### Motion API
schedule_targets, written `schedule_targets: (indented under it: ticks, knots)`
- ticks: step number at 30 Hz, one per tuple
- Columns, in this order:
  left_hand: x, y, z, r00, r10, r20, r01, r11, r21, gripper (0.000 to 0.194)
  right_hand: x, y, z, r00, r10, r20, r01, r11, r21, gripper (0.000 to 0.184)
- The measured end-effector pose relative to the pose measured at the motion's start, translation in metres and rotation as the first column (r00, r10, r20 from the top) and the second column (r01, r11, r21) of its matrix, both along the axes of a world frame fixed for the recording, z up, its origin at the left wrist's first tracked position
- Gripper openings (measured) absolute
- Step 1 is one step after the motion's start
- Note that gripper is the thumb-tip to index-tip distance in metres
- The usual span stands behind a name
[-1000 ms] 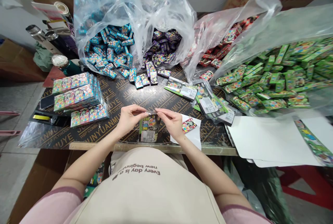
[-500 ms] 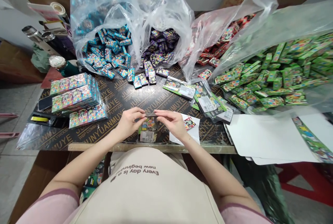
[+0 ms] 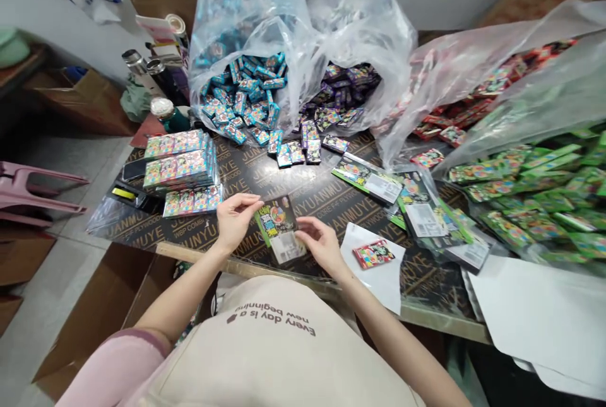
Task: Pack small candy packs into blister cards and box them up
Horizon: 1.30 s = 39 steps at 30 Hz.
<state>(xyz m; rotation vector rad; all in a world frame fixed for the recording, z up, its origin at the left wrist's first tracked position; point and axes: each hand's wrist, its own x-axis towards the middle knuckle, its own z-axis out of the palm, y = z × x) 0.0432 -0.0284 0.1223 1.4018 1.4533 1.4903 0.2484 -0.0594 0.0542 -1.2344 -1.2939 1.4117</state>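
Note:
A flat dark packet [image 3: 279,230] with a green edge, colourful print and a pale label is held slightly tilted over the near part of the table. My left hand [image 3: 235,221] is closed, its thumb and fingertips pinching the packet's upper left corner. On the opposite side my right hand [image 3: 322,244] is closed with thumb and fingers at the packet's right edge. To the right of that hand a small red printed box [image 3: 373,254] lies on a white paper sheet [image 3: 379,290].
Stacked wrapped packs [image 3: 182,167] stand at the left. Behind are plastic bags of blue boxes [image 3: 246,101], purple boxes [image 3: 353,88], red boxes [image 3: 492,94] and green boxes [image 3: 540,173]. More dark-green packets [image 3: 421,205] lie right of centre. White sheets [image 3: 544,312] overhang the table's right front.
My view has turned left, so the table appears shifted right. My hands have moved apart from the packet's top edge to its upper left corner and right edge. More of its printed face shows.

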Motion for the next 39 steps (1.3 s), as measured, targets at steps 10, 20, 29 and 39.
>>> schedule_targets:
  ticks: [10, 20, 29, 39]
  knots:
    - [-0.098, 0.008, -0.046, 0.652, -0.088, -0.753, 0.041, 0.996, -0.081, 0.030, -0.016, 0.107, -0.002, 0.662, 0.485, 0.572, -0.623, 0.779, 0.061, 0.021]
    - [-0.149, 0.010, -0.078, 0.168, -0.297, -0.940, 0.244, 0.936, -0.252, 0.022, -0.033, 0.210, -0.025, 0.405, -0.074, 0.911, -0.464, 0.842, 0.275, 0.067]
    - [-0.177, -0.026, -0.086, 0.404, 0.405, -0.820, -0.332, 0.900, 0.280, 0.063, -0.030, 0.240, -0.045, 0.362, -0.041, 0.931, -0.615, 0.741, 0.272, 0.067]
    - [-0.181, -0.038, -0.069, 0.463, 0.685, -0.562, -0.648, 0.695, 0.312, 0.078, -0.019, 0.161, -0.045, 0.551, 0.085, 0.830, -0.520, 0.813, 0.262, 0.068]
